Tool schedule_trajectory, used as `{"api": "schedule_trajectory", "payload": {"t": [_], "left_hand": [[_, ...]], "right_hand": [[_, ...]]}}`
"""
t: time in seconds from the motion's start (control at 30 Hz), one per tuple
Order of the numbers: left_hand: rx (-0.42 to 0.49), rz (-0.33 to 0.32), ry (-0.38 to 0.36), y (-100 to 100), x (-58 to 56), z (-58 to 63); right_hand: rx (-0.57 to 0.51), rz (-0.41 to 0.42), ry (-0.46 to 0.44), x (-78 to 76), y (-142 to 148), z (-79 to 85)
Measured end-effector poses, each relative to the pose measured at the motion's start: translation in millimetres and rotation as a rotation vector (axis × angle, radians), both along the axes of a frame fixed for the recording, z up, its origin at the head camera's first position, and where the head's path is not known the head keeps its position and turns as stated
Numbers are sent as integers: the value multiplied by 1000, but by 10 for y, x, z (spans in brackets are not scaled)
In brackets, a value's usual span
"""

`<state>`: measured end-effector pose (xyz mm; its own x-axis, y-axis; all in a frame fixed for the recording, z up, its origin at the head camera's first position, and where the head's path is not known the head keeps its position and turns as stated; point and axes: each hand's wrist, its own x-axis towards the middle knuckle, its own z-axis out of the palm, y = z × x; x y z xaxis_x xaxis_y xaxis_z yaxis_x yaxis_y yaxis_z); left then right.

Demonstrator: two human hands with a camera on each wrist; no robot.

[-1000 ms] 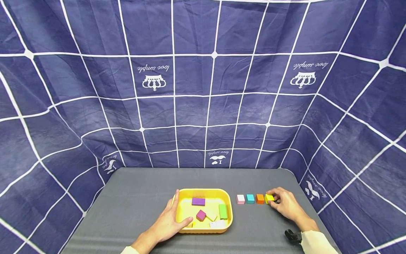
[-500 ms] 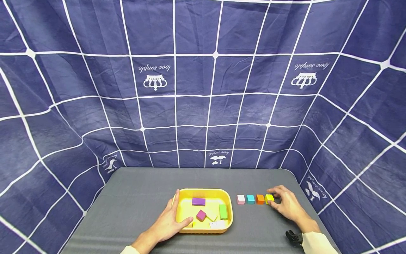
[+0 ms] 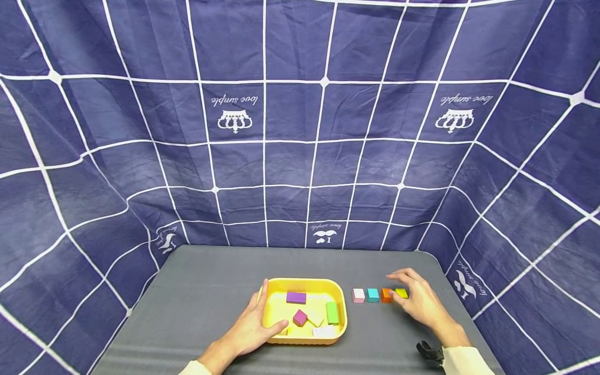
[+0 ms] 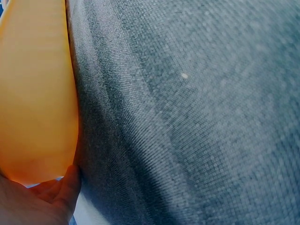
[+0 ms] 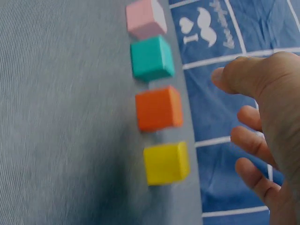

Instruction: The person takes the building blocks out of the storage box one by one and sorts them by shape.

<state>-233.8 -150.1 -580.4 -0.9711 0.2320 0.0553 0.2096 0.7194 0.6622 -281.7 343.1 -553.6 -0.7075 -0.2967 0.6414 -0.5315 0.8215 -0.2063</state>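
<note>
My left hand [image 3: 249, 325] grips the left end of a yellow plastic tray [image 3: 304, 341], its thumb over the near rim. In the left wrist view, fingers reach around the end of the tray wall [image 4: 37, 93]. Four-sided blocks stand in a row right of the tray: a pink cube [image 5: 143, 21], a teal cube [image 5: 151, 58], an orange cube [image 5: 157, 110] and a yellow cube [image 5: 165, 164]. My right hand [image 3: 420, 300] hovers over the row's right end with fingers spread and nothing between them. In the head view its thumb overlaps the orange and yellow cubes.
Inside the tray lie a purple block [image 3: 296, 297], a magenta cube [image 3: 300, 317], a green block [image 3: 332, 313], a white block [image 3: 323, 331] and a pale yellow piece [image 3: 315, 318]. A blue curtain [image 3: 290, 166] surrounds the grey table [image 3: 220, 281].
My right hand has let go of the yellow cube, spread its fingers and risen slightly leftward. The yellow cube stays at the row's right end. My left hand keeps its place on the tray.
</note>
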Motion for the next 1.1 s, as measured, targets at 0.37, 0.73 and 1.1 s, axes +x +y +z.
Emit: {"api": "schedule_trajectory", "payload": {"t": [0.37, 0.73, 1.1], "left_hand": [[-2, -7, -2, 27, -32, 6], [-13, 6, -12, -4, -11, -13], [-2, 8, -8, 11, -17, -6]], "right_hand": [[25, 54, -81, 85, -418, 167], [56, 177, -158, 70, -918, 233], [214, 275, -279, -6, -1332, 383]]}}
